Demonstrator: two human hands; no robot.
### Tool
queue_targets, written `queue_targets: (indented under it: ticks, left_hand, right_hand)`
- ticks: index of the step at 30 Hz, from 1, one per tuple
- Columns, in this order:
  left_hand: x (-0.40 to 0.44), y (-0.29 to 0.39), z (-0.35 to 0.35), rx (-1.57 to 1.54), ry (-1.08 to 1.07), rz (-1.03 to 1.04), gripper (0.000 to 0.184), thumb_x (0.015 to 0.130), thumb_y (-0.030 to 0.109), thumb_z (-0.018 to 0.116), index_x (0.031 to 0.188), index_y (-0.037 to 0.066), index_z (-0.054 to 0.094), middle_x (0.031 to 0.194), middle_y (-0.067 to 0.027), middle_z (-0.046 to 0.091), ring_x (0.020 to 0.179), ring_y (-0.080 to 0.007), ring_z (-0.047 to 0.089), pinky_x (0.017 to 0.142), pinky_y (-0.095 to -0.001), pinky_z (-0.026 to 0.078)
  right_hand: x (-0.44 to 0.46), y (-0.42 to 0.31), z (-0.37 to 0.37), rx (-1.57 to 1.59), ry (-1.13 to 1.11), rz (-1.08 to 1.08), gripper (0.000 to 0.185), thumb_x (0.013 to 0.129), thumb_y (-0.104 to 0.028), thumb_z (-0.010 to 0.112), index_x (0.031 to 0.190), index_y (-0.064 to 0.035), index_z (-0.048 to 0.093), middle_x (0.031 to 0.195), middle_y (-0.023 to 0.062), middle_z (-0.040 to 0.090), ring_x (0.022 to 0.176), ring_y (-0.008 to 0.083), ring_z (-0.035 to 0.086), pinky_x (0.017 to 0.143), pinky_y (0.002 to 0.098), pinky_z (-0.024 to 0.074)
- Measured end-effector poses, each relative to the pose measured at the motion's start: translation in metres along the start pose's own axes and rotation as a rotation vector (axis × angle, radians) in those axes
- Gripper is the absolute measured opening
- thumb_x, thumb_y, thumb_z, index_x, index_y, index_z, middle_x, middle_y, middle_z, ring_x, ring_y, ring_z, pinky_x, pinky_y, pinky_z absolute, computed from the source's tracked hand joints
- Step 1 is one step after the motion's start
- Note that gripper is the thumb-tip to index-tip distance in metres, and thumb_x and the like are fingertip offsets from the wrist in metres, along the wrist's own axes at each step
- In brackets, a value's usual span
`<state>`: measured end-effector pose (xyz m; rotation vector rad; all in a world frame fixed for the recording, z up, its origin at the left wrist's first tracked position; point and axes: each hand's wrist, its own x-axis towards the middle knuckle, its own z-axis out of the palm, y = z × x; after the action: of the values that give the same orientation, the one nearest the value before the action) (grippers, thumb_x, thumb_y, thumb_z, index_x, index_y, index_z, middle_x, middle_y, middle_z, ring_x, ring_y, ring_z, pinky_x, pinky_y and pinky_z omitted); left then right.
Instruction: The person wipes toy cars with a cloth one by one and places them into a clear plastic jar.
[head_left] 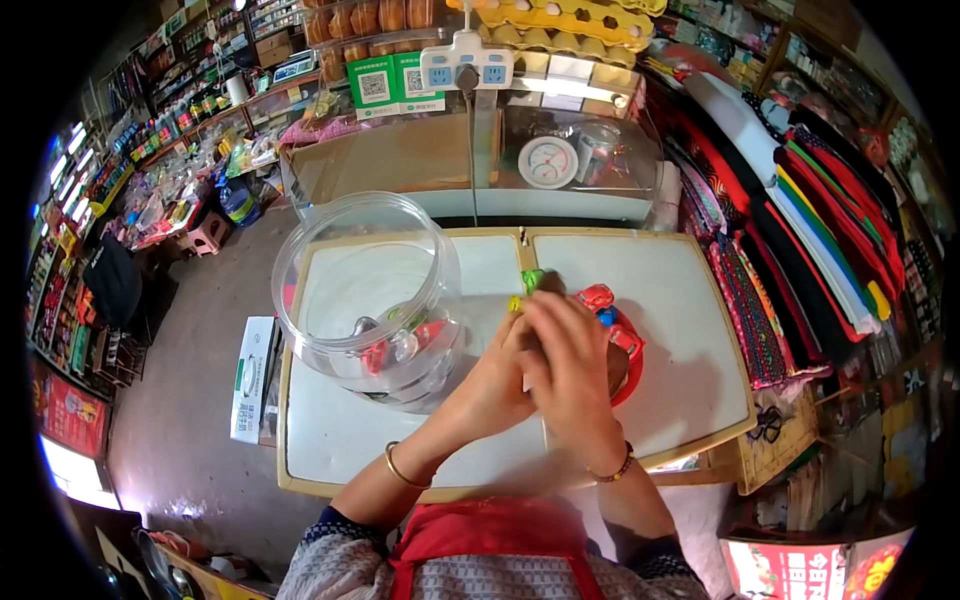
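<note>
Right now both my hands meet over the white tabletop, fingers curled in and overlapping, with the right hand crossing in front of the left hand. Neither is spread wide, but the fingers blur and cover whatever is between them, so I can't tell how tightly they close or whether they hold anything.

Taking my hands as the clock's centre, a green piece and a yellow piece show just past my fingertips, between eleven and twelve; I can't tell if I'm touching them. Near my right hand, from one to three o'clock, are red-wrapped pieces, a blue one and a round red dish, partly hidden behind that hand.

At nine to ten o'clock stands a clear, wide-mouthed jar, with red, green and silvery pieces low inside. Beyond the tabletop, a white round dial sits at twelve; folded cloths are stacked at two. I wear a gold bangle on my left wrist.
</note>
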<state>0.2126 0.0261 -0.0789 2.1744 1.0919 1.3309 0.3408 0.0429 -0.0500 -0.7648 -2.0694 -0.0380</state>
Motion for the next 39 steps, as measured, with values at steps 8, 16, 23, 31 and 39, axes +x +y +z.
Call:
queue_targets:
  ticks: [8, 16, 23, 31, 39]
  left_hand:
    - [-0.004, 0.013, -0.018, -0.065, -0.185, -0.073, 0.062, 0.074, 0.004, 0.069, 0.128, 0.0, 0.038, 0.115, -0.0213, 0.05, 0.103, -0.0404, 0.053, 0.084, -0.0419, 0.047]
    - [-0.002, 0.012, -0.014, -0.174, -0.028, -0.218, 0.067, 0.074, -0.006, 0.061, 0.131, -0.001, 0.026, 0.119, -0.0252, 0.044, 0.111, -0.0433, 0.047, 0.088, -0.0415, 0.044]
    - [-0.012, 0.026, -0.027, -0.585, -0.074, -0.335, 0.053, 0.08, 0.002, 0.068, 0.122, -0.004, 0.035, 0.115, -0.0162, 0.052, 0.105, -0.0236, 0.055, 0.086, -0.0323, 0.047]
    - [-0.024, 0.023, -0.02, -0.002, 0.093, -0.089, 0.039, 0.071, -0.004, 0.065, 0.108, -0.002, 0.052, 0.099, -0.0209, 0.058, 0.089, -0.0386, 0.057, 0.074, -0.0374, 0.049]
    - [-0.021, 0.043, -0.056, 0.156, 0.145, 0.118, 0.052, 0.07, -0.003, 0.067, 0.119, -0.001, 0.05, 0.098, -0.0156, 0.056, 0.08, -0.0311, 0.056, 0.069, -0.0374, 0.048]
  right_hand:
    - [0.004, 0.026, -0.012, 0.738, -0.158, 0.712, 0.024, 0.094, -0.016, 0.045, 0.108, -0.0006, 0.057, 0.099, 0.0147, 0.058, 0.087, 0.0271, 0.058, 0.073, 0.0368, 0.0477]
    - [-0.012, 0.001, 0.014, 0.174, 0.086, 0.075, 0.032, 0.088, -0.002, 0.049, 0.119, -0.0011, 0.054, 0.126, 0.0211, 0.049, 0.116, 0.0354, 0.048, 0.096, 0.0393, 0.0402]
    - [-0.003, 0.009, -0.008, 0.942, -0.019, 0.536, 0.03, 0.099, -0.008, 0.028, 0.112, 0.0023, 0.053, 0.107, 0.0131, 0.06, 0.104, 0.018, 0.058, 0.088, 0.0312, 0.0455]
    - [0.006, -0.035, -0.019, -0.096, -0.049, -0.234, 0.025, 0.084, -0.017, 0.058, 0.105, -0.0033, 0.06, 0.113, 0.0166, 0.058, 0.105, 0.0352, 0.056, 0.088, 0.0434, 0.0442]
    - [0.032, -0.03, -0.02, 0.595, -0.037, 0.19, 0.017, 0.091, -0.007, 0.045, 0.1, 0.0021, 0.058, 0.089, 0.0167, 0.063, 0.078, 0.0346, 0.061, 0.069, 0.0334, 0.0491]
